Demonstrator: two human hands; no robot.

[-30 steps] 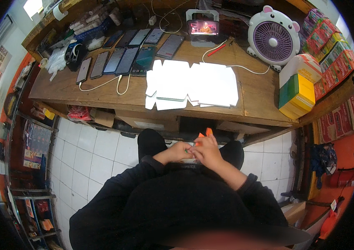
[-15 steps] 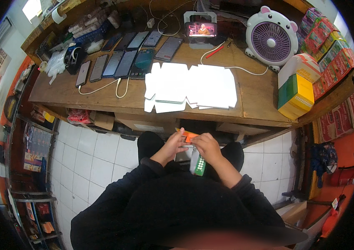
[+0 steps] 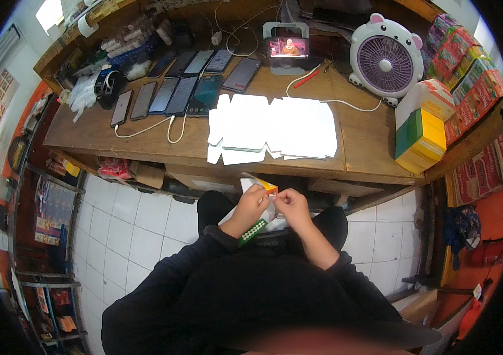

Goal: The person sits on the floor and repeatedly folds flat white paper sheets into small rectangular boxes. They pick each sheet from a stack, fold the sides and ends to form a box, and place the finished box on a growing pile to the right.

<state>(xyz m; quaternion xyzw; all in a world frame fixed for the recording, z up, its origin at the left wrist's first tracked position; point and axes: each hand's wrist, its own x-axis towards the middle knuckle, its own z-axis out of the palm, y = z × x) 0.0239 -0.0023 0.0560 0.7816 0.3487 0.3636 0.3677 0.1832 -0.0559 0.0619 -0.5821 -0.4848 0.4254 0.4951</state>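
Note:
In front of my lap I hold a small cardboard carton (image 3: 253, 232), partly folded, with white, yellow-orange and dotted green faces. My left hand (image 3: 250, 208) is closed round its upper part, the fingers curled over the edge. The carton's green panel shows below that hand, pointing toward my lap. On the right side, my right hand (image 3: 293, 208) pinches the carton's edge close to the orange corner. The fingertips of both hands nearly meet there, and they hide part of the flaps.
On the wooden counter (image 3: 364, 142) lie flat white carton blanks (image 3: 272, 127). Several phones (image 3: 180, 93) and white cables lie behind to the left. A bear-shaped fan (image 3: 385, 62), a lit phone on a stand (image 3: 287, 48) and yellow-green boxes (image 3: 422, 139) stand farther right.
The carton has turned in my hands, its green panel swinging from near my right hand to below my left. My left fingers, spread before, are now curled round it.

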